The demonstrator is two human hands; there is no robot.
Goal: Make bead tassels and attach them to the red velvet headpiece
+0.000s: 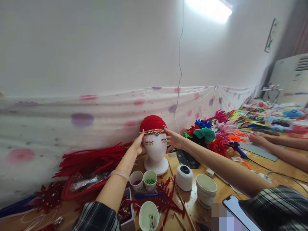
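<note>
A white foam head stands upright on the table and wears a red cap. Around the cap's lower edge runs a beaded band with a round dark ornament at the front, and short bead strings hang on both sides. My left hand touches the band and cap edge at the left side, its thumb raised against it. At the right side my right hand rests its thumb on the band, with the other fingers spread beside the head.
Cups of beads, a white thread cone, an off-white pot and a phone stand or lie nearer. Red stems lie left, colourful flowers right. Another person's hands work at far right.
</note>
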